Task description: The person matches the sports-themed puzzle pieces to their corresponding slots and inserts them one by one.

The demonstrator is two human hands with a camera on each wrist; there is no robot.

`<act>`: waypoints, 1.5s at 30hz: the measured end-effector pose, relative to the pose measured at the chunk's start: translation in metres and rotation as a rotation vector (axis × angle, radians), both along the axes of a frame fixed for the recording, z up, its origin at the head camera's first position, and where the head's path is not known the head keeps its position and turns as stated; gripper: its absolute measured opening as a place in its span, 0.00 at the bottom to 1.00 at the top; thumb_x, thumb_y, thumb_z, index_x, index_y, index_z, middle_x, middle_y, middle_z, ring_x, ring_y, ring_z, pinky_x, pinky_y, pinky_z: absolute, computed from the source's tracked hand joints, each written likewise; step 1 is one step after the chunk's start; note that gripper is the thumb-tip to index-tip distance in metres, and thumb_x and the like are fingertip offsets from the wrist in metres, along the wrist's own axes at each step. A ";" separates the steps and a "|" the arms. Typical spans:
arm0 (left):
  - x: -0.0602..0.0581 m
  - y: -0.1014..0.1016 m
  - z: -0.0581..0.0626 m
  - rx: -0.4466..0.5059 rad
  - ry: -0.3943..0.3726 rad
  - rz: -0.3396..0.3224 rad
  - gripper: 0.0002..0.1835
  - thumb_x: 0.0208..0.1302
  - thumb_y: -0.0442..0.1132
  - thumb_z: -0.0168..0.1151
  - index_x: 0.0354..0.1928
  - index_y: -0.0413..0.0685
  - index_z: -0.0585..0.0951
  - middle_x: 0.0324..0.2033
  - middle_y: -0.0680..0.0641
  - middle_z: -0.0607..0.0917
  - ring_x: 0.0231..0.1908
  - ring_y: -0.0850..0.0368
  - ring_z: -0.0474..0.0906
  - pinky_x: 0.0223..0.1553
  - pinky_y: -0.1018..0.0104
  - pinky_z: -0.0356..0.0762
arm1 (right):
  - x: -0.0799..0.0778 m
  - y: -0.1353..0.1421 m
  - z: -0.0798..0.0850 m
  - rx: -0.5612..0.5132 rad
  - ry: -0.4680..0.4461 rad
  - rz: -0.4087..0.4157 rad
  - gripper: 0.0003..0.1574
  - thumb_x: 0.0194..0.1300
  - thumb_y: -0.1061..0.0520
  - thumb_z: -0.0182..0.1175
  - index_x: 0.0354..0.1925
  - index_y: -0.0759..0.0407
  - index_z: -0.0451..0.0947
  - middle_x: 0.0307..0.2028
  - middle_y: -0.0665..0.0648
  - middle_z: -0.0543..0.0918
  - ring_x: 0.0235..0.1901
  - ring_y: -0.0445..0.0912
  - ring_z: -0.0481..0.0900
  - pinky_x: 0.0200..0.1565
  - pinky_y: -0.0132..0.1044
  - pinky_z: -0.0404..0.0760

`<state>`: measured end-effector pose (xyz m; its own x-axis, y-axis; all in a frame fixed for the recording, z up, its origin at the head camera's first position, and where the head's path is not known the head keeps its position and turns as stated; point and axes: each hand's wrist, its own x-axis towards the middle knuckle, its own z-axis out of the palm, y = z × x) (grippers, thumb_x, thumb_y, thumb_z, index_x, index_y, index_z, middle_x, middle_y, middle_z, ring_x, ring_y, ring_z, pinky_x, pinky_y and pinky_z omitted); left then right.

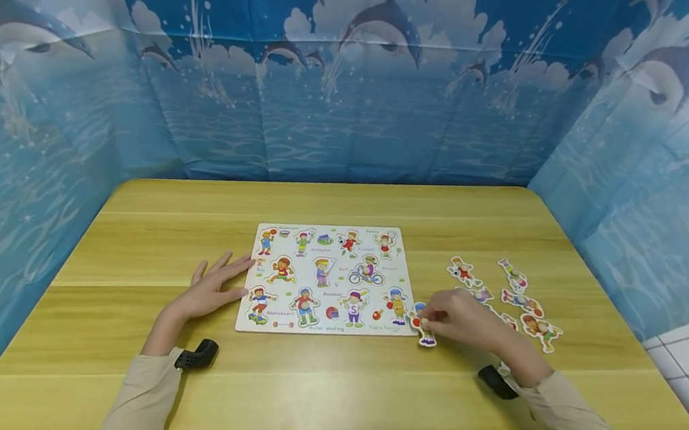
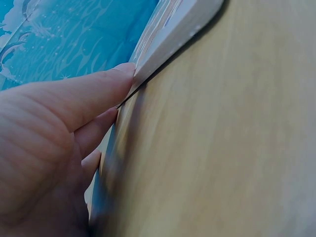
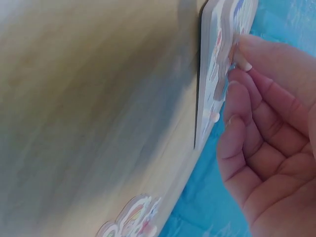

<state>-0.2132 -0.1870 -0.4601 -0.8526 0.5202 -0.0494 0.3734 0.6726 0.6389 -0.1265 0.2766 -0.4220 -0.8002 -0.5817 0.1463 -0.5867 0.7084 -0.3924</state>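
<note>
A white puzzle board (image 1: 293, 238) printed with children playing sports lies on the table. My left hand (image 1: 209, 290) rests at its left edge, fingers fairly straight, with the thumb (image 2: 106, 89) against the board's side in the left wrist view. My right hand (image 1: 458, 317) pinches a puzzle piece (image 1: 426, 337) of a child in a blue cap between thumb and fingers. This piece overlaps the board's lower right edge, near the printed table tennis child (image 1: 396, 307). In the right wrist view the pinched piece (image 3: 225, 54) shows edge-on over the board, partly hidden by the fingertips.
Several loose puzzle pieces lie to the right, among them a football player (image 1: 464, 272), a runner (image 1: 541, 331) and a basketball player (image 1: 521, 301); some are partly behind my right hand. A blue dolphin-print curtain (image 1: 353, 120) surrounds the wooden table (image 1: 315, 404).
</note>
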 end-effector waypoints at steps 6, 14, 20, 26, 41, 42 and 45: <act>0.001 -0.001 0.000 0.008 -0.008 0.004 0.34 0.66 0.50 0.55 0.71 0.51 0.60 0.72 0.42 0.57 0.73 0.35 0.35 0.65 0.34 0.21 | -0.005 -0.008 0.003 0.032 0.004 -0.049 0.03 0.57 0.58 0.65 0.29 0.54 0.85 0.25 0.46 0.82 0.24 0.29 0.71 0.27 0.24 0.73; 0.001 0.001 0.001 0.011 -0.017 0.012 0.34 0.66 0.49 0.56 0.71 0.52 0.60 0.72 0.43 0.57 0.73 0.36 0.35 0.65 0.35 0.21 | -0.014 -0.019 0.006 0.055 0.051 -0.053 0.04 0.57 0.59 0.64 0.28 0.55 0.85 0.23 0.47 0.82 0.23 0.31 0.71 0.26 0.24 0.72; -0.002 0.001 0.002 0.003 -0.013 0.010 0.34 0.65 0.49 0.56 0.71 0.52 0.60 0.72 0.43 0.57 0.74 0.37 0.35 0.66 0.35 0.21 | -0.020 -0.024 0.004 0.064 0.059 -0.053 0.04 0.57 0.58 0.65 0.30 0.57 0.85 0.26 0.50 0.84 0.25 0.36 0.77 0.28 0.26 0.75; -0.002 0.000 0.000 -0.003 -0.018 0.011 0.34 0.65 0.50 0.56 0.71 0.53 0.59 0.72 0.44 0.57 0.74 0.37 0.35 0.66 0.35 0.21 | -0.024 -0.031 0.000 0.077 0.044 -0.076 0.04 0.56 0.58 0.66 0.30 0.57 0.85 0.26 0.51 0.84 0.26 0.36 0.77 0.28 0.26 0.75; 0.001 0.001 0.003 0.019 -0.019 0.013 0.33 0.65 0.48 0.57 0.71 0.52 0.60 0.72 0.43 0.57 0.74 0.36 0.35 0.66 0.35 0.20 | -0.031 -0.042 0.002 0.113 0.015 -0.114 0.06 0.56 0.56 0.66 0.30 0.58 0.85 0.25 0.50 0.83 0.23 0.33 0.70 0.26 0.24 0.69; 0.001 0.001 0.003 0.020 -0.018 0.013 0.33 0.65 0.48 0.57 0.71 0.52 0.60 0.72 0.43 0.57 0.74 0.36 0.35 0.66 0.35 0.20 | -0.032 -0.042 0.001 0.114 0.011 -0.113 0.06 0.56 0.56 0.66 0.30 0.58 0.85 0.25 0.49 0.83 0.23 0.33 0.70 0.26 0.24 0.69; 0.002 0.000 0.002 0.030 -0.007 0.009 0.34 0.65 0.48 0.57 0.70 0.51 0.60 0.72 0.42 0.57 0.73 0.35 0.35 0.65 0.35 0.20 | -0.032 -0.043 0.001 0.117 0.003 -0.113 0.06 0.56 0.56 0.66 0.30 0.58 0.85 0.24 0.49 0.82 0.23 0.33 0.70 0.26 0.25 0.70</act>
<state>-0.2116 -0.1867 -0.4578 -0.8571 0.5136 -0.0396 0.3627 0.6562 0.6617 -0.1585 0.2334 -0.4213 -0.8613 -0.5009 0.0850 -0.5014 0.8109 -0.3018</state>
